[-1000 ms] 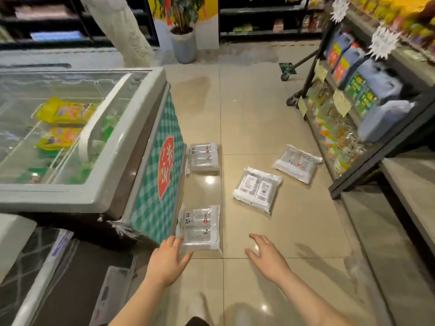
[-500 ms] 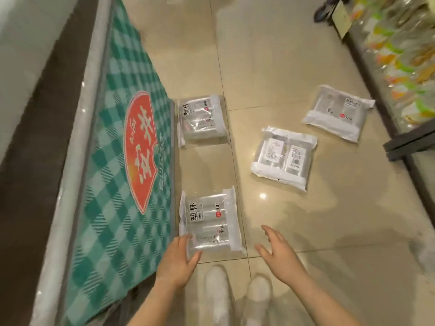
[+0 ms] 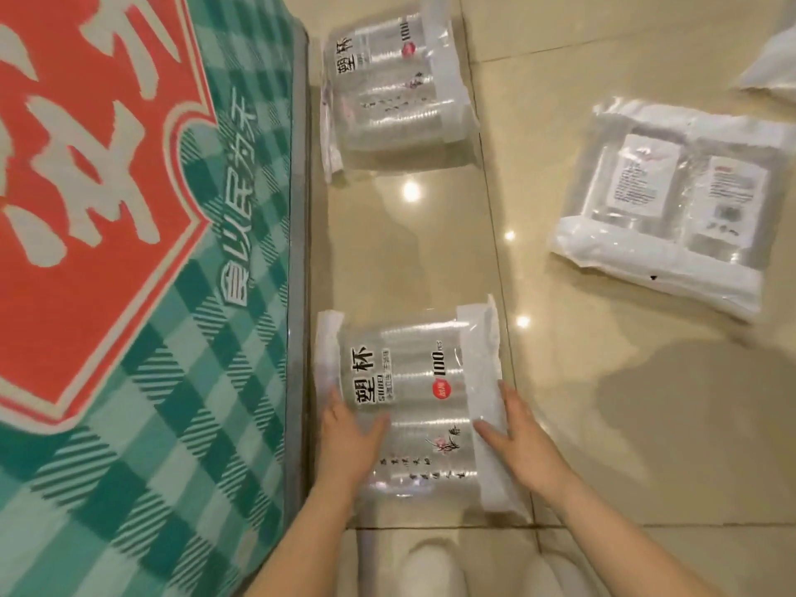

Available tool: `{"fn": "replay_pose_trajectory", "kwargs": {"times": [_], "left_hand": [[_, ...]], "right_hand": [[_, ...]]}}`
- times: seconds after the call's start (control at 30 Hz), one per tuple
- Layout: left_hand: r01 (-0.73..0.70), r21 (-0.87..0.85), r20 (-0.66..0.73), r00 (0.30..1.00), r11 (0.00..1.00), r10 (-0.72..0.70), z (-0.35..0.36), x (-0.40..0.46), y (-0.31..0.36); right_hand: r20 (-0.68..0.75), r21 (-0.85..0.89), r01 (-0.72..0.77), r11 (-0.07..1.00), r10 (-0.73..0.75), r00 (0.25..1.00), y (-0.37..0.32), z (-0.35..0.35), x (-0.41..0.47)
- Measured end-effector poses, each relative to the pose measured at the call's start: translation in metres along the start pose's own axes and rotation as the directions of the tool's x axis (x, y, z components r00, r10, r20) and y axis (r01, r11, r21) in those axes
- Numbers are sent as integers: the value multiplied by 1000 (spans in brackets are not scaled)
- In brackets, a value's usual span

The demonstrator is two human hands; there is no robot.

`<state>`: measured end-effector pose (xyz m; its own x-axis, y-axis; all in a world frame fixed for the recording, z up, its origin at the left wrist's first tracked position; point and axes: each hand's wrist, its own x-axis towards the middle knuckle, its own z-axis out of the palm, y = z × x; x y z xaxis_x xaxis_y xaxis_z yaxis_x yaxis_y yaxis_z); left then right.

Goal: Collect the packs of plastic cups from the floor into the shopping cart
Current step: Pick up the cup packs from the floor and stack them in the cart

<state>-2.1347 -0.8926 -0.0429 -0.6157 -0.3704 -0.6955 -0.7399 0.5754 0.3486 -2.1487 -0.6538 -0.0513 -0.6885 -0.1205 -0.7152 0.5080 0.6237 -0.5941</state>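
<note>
At lower centre, the near pack (image 3: pixel 409 398) lies flat on the floor (image 3: pixel 603 424) against the green-checked freezer side (image 3: pixel 172 338). The left hand (image 3: pixel 349 441) rests on its left edge, the right hand (image 3: pixel 521 441) on its right edge; fingers look fairly straight, though whether they grip is unclear. Clear stacked cups show through the wrap. A second pack (image 3: pixel 396 88) lies upper centre, a third (image 3: pixel 672 204) at right.

Four packs of plastic cups are seen on the floor: one near (image 3: pixel 409 407), one far left (image 3: pixel 396 92), one right (image 3: pixel 672 209), one cut off at the far right edge (image 3: pixel 775 66). Two hands, left (image 3: pixel 349 441) and right (image 3: pixel 521 445), and two white shoes (image 3: pixel 435 570) are counted.
</note>
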Motion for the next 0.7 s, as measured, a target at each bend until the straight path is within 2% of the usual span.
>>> {"fn": "replay_pose_trajectory", "kwargs": {"times": [0.13,0.3,0.5,0.6,0.7], "left_hand": [[46,-112,-66,996,993,-54,13,10,9],[14,-164,-87,996,986,-28,-18,-38,40],[-83,-160,-139,988,984,61,-116,-174,127],[-136,-218,-117,987,966,113,-179,-256,171],[-232,-158,-155,966,960,208,-237,-329,205]], "right_hand": [[-36,65,70,995,-68,997,-5,13,15],[-88,93,71,993,-63,994,-38,-22,-35],[-177,113,79,990,-58,982,-128,-113,-165],[-207,93,91,991,-70,976,-190,-168,-246],[-229,68,183,981,-163,960,-244,-216,-315]]}}
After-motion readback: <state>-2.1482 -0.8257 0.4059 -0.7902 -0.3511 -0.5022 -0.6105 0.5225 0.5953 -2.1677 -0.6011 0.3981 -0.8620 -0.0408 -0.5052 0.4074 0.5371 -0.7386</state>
